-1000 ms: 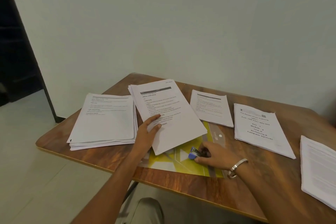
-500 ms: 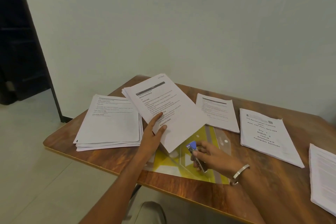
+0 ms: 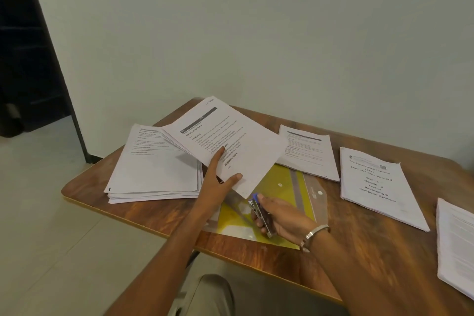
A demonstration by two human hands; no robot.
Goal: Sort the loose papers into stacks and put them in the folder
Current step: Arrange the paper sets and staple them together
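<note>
Dim, even indoor light; soft shadows; slight blur; wide-angle bending at edges.

Both forearms were bare; a silver bangle (image 3: 313, 236) circled the right wrist, and khaki trousers (image 3: 205, 295) covered the knee.

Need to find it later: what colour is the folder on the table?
Yellow, with a clear flap; folder, head view.

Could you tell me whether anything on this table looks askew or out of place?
Yes: the sheaf gripped by the left hand is skewed, overlapping the left stack and covering part of the yellow folder. The right hand holds a small stapler above the folder.
</note>
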